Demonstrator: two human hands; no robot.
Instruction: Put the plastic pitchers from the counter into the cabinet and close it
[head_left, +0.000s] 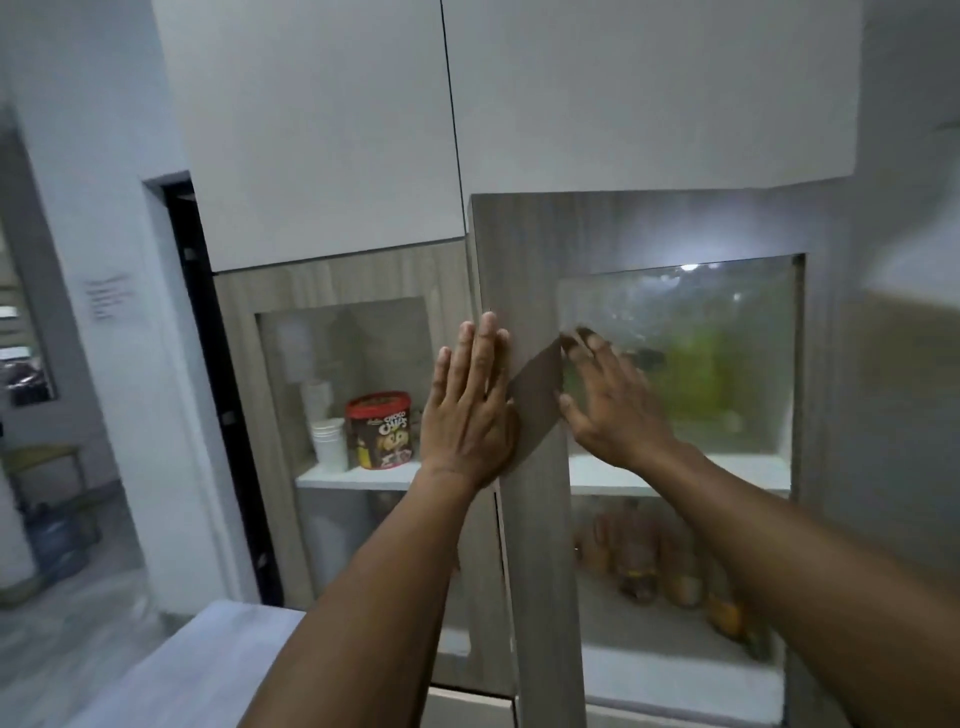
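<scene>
A wood-grain cabinet door with a glass pane stands slightly ajar on the right, its left edge out from the frame. My left hand lies flat, fingers straight, on that door's left edge. My right hand is spread open against the glass, blurred. Behind the pane I see a blurry green shape on the upper shelf; whether it is a pitcher I cannot tell. No pitcher shows on the counter.
The left glass door is shut; behind it are a red Choco Chips tub and stacked white cups. Jars fill the lower right shelf. White upper cabinets, a pale counter corner and a doorway at left.
</scene>
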